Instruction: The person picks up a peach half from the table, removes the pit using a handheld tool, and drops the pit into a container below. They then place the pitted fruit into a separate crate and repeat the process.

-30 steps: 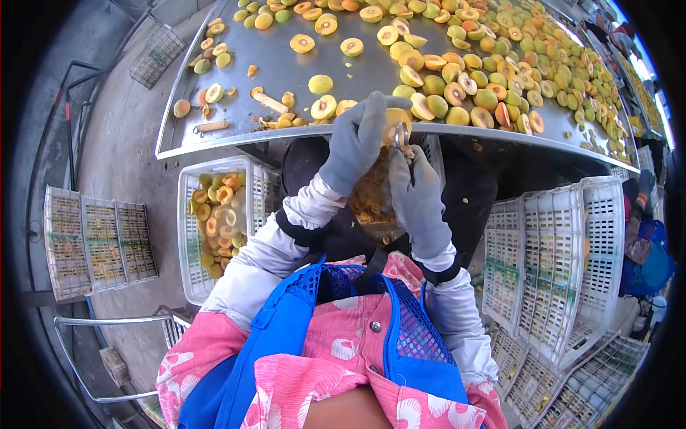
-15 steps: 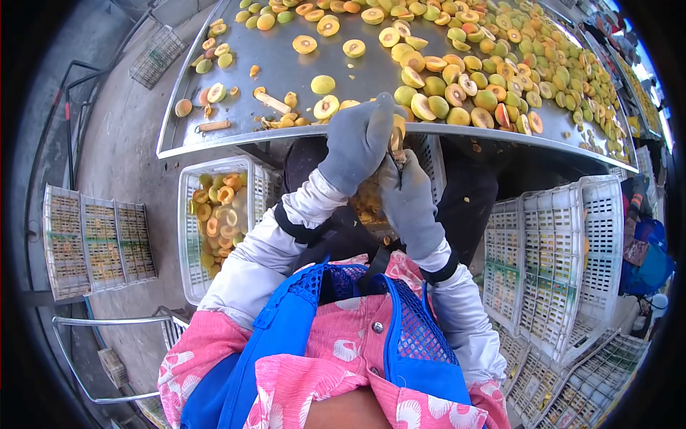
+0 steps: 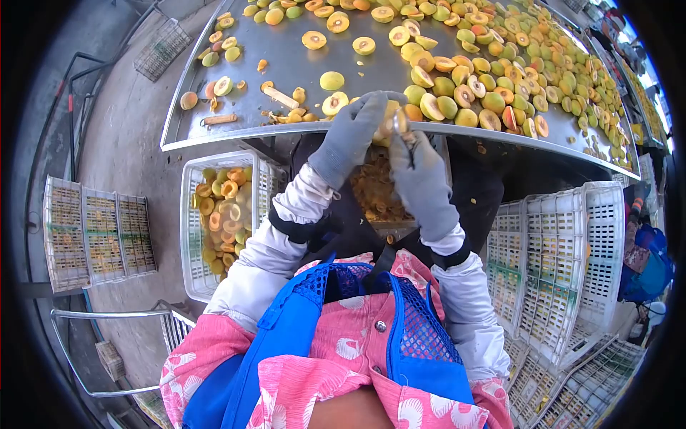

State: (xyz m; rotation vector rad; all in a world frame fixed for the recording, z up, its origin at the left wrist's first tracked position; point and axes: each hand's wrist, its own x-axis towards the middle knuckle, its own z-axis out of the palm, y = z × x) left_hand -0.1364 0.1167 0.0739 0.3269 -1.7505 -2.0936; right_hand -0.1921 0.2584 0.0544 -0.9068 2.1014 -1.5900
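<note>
In my gloved left hand [image 3: 352,139], a yellow peach half [image 3: 386,124] is gripped at the table's front edge. My gloved right hand [image 3: 421,179] is closed around a small pitting tool [image 3: 402,121], whose curved metal end is up against the fruit; its handle is mostly hidden in my fingers. Below both hands, between my knees, a crate [image 3: 379,189] holds brownish scraps. Just past my left hand, a cut peach half [image 3: 334,104] lies on the metal table [image 3: 286,64].
Many halved peaches [image 3: 493,86] cover the table's right side. Wooden-handled tools [image 3: 220,119] lie near its front left edge. A white crate [image 3: 187,236] of pitted halves stands at my left. Stacked crates [image 3: 550,264] stand at right, a metal frame [image 3: 107,314] at lower left.
My right hand has shifted slightly right and down, and the tool's metal end now shows against the peach half. The whole view has shifted a little.
</note>
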